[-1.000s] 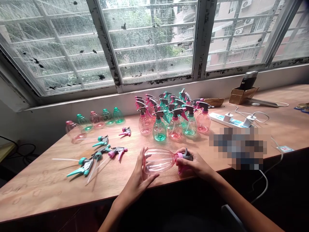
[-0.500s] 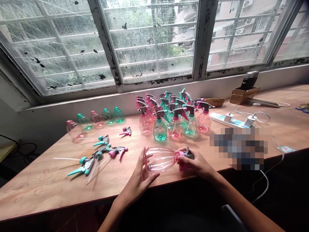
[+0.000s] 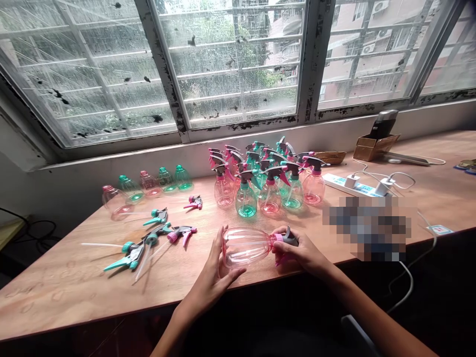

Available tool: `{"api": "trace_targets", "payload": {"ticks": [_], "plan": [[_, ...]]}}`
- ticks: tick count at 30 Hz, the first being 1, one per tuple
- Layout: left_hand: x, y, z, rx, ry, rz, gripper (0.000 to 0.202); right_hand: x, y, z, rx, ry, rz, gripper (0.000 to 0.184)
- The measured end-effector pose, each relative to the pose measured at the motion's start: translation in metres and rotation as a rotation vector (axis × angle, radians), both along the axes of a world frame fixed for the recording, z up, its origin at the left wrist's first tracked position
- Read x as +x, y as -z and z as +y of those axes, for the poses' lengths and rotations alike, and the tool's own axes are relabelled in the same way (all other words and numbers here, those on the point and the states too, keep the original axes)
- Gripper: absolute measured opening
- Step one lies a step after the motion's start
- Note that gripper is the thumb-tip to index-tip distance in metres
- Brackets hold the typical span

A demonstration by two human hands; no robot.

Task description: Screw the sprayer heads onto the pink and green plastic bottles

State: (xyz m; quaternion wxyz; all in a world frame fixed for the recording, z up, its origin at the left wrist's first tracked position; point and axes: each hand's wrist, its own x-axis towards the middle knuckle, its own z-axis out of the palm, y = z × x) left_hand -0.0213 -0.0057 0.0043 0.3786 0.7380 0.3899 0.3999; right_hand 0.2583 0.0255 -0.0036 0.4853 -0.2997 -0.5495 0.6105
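A clear pink spray bottle [image 3: 247,246] lies sideways between my two hands, just above the table's front edge. Round its base curl the fingers and thumb of my left hand [image 3: 217,267]. My right hand [image 3: 297,250] grips the pink and grey spray head at the bottle's neck, its trigger pointing down. To the left, several loose spray heads [image 3: 130,254] with thin white tubes lie on the wood, some teal and some pink. Behind them stand several headless bottles [image 3: 150,183], green and pink.
Beyond my hands, several green and pink bottles with spray heads [image 3: 270,196] stand in a tight group. A white power strip [image 3: 357,187] with plugs and cables lies to the right, near a blurred patch. A small cardboard box [image 3: 375,146] holds a dark device. Windows line the back.
Almost nothing differs. The bottle has turned very slightly between my hands, and both hands keep their places.
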Motion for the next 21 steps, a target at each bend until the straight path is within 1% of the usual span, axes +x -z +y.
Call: {"api": "trace_targets", "payload": {"ticks": [2, 4, 6, 8, 10, 12, 17, 19, 21], "plan": [[-0.001, 0.005, 0.002, 0.006, 0.008, -0.016, 0.093, 0.0, 0.001, 0.0, 0.004, 0.001, 0.005, 0.041], [-0.002, 0.008, 0.003, -0.004, 0.024, -0.023, 0.091, 0.0, 0.001, 0.0, 0.001, -0.002, 0.007, 0.042], [-0.001, 0.006, 0.002, -0.017, 0.035, -0.026, 0.095, 0.0, 0.0, -0.001, -0.003, -0.008, -0.001, 0.041], [0.0, 0.001, 0.0, -0.035, 0.034, -0.028, 0.099, 0.0, -0.001, -0.002, -0.006, -0.01, -0.02, 0.041], [0.002, -0.004, -0.002, -0.06, 0.021, -0.021, 0.096, 0.001, -0.003, -0.002, -0.006, -0.004, -0.038, 0.041], [0.002, -0.005, -0.002, -0.075, 0.013, -0.012, 0.091, 0.001, -0.004, -0.002, -0.006, 0.002, -0.041, 0.042], [-0.001, 0.006, 0.003, -0.009, 0.008, -0.028, 0.094, 0.0, -0.002, -0.003, -0.018, -0.011, -0.025, 0.043], [-0.002, 0.008, 0.004, -0.02, 0.003, -0.017, 0.093, 0.0, -0.002, -0.004, -0.022, -0.009, -0.029, 0.043], [-0.002, 0.007, 0.003, -0.049, 0.008, -0.022, 0.095, 0.0, -0.003, -0.004, -0.022, -0.008, -0.036, 0.044]]}}
